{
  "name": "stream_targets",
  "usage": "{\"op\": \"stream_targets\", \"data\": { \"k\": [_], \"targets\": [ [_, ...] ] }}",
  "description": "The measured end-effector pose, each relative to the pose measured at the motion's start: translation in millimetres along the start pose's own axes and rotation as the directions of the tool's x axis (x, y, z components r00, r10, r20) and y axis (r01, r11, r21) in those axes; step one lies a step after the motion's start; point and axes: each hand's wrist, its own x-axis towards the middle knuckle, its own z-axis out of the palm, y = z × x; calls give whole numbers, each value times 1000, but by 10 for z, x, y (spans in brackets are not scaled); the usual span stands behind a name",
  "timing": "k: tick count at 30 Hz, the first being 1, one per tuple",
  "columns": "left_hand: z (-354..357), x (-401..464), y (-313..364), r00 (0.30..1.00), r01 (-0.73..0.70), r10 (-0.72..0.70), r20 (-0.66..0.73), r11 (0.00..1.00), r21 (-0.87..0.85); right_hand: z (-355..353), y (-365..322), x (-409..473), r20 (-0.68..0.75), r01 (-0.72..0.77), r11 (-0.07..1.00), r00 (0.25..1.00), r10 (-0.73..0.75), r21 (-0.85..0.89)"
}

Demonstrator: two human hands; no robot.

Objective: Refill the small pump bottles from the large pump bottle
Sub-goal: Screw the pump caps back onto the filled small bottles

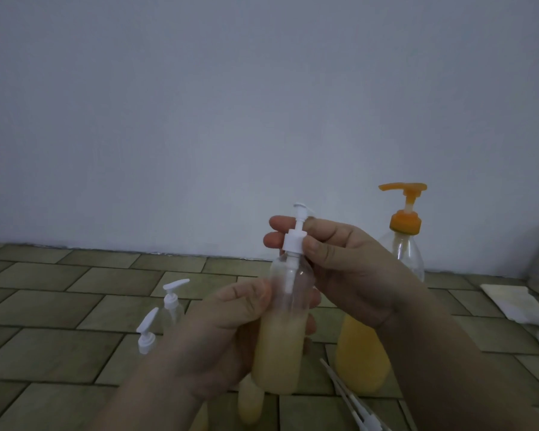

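My left hand [227, 334] grips the body of a small clear pump bottle [279, 346], about half full of pale yellow liquid, held upright in mid-air. My right hand [346, 269] pinches its white pump collar [294, 241] at the neck. The large pump bottle [363, 353], with an orange pump [406, 209] and yellow liquid in its lower half, stands on the floor behind my right hand. Two small clear bottles with white pumps [171, 303] [147, 334] stand to the left; the nearer one's body is hidden by my left arm.
Another small bottle of yellow liquid [250, 402] stands below my hands, partly hidden. A loose white pump with its tube [352, 402] lies on the tiled floor at the lower right. A white cloth [511, 301] lies at the right, by the pale wall [262, 119].
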Motion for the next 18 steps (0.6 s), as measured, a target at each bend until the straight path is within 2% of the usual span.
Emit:
{"op": "stream_targets", "data": {
  "k": [2, 4, 7, 10, 15, 18],
  "targets": [
    [-7, 12, -12, 1000, 9, -9, -8, 1000, 18, -8, -8, -1, -32, 5, 1000, 999, -6, -30],
    [27, 30, -6, 992, -14, 35, -123, 985, 170, 0, 1, 1, -102, 11, 995, 995, -21, -104],
    [86, 35, -6, 944, 0, 145, -295, 897, 441, 43, 33, -1, -220, 12, 969, 973, -68, -247],
    [177, 23, -28, 924, -13, 223, -309, 830, 558, 88, 63, -7, -289, 26, 961, 951, -109, -276],
    [134, 6, 23, 961, -5, 142, -237, 866, 500, 71, 43, -38, -241, 68, 966, 962, -131, -250],
    [145, -14, 15, 963, -13, 126, -238, 904, 426, 70, 41, -40, -168, 45, 980, 983, -78, -191]
  ]
}}
